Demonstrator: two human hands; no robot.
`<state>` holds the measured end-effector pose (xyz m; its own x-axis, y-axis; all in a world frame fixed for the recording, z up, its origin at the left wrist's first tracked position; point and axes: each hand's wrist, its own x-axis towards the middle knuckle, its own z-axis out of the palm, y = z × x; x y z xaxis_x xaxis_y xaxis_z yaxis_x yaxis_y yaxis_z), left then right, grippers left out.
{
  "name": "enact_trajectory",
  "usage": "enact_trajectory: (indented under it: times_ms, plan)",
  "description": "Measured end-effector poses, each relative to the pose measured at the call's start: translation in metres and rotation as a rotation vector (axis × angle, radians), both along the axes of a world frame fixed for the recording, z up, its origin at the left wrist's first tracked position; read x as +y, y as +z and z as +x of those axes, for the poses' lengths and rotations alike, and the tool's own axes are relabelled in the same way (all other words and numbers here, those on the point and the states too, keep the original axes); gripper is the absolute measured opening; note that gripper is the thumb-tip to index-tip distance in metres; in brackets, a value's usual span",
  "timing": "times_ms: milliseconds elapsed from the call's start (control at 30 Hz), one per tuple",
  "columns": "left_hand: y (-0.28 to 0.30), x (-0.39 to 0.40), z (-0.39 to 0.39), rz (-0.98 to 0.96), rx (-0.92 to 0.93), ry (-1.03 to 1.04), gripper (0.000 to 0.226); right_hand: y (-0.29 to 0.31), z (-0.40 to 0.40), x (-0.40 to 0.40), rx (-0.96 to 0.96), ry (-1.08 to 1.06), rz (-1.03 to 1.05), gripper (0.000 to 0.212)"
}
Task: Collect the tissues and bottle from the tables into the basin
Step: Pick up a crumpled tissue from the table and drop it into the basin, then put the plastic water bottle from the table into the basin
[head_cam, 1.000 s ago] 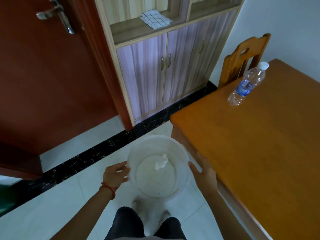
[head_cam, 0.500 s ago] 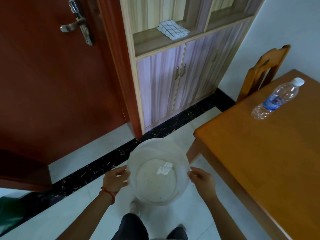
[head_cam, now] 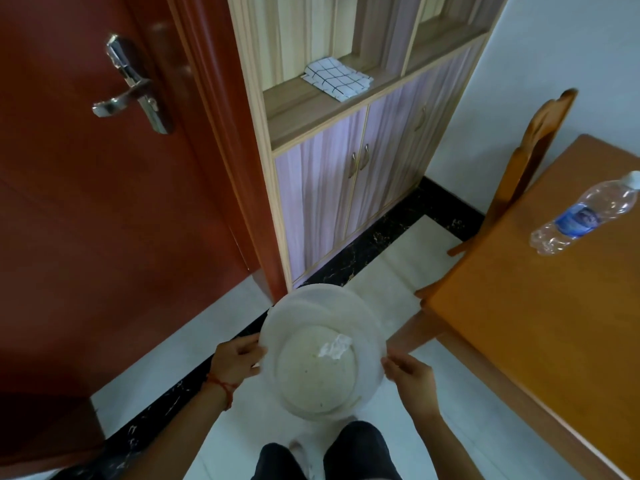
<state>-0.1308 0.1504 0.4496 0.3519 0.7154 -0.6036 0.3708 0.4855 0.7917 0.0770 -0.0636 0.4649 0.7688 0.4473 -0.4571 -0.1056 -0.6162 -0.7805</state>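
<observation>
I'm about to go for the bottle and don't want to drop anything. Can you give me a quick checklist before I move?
1. Left hand grips the basin rim: ok.
2. Right hand grips the opposite rim: ok.
3. Tissue lies inside the basin: ok.
4. Bottle collected: not ok, it lies on its side on the table.
5. Bottle cap on: ok.
6. Other tissues left on tables: cannot tell.

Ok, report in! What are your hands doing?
Both hands, left, right, holding basin. Tissue inside. Bottle lying on table. Nothing blocking.
</observation>
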Motion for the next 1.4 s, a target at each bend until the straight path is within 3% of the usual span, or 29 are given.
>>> enact_trajectory:
  times_ms: [300,667,867,1033,1400]
  plan:
    - [0.003,0.060,0.087,-0.010,-0.020,-0.034,0.036,0.000,0.068,0.052,-0.038,-0.033,0.044,0.027]
    - [0.017,0.134,0.209,-0.010,-0.020,-0.234,0.034,0.008,0.158,0.098,-0.043,-0.180,0.058,0.026]
    - [0.012,0.175,0.292,0.037,0.002,-0.353,0.035,0.003,0.195,0.118,-0.026,-0.356,0.075,0.023]
    - [0.015,0.206,0.369,0.115,0.041,-0.603,0.028,0.003,0.217,0.137,-0.011,-0.540,0.080,0.023]
    - [0.015,0.220,0.489,0.037,0.041,-0.918,0.037,-0.003,0.227,0.151,-0.027,-0.876,0.046,0.030]
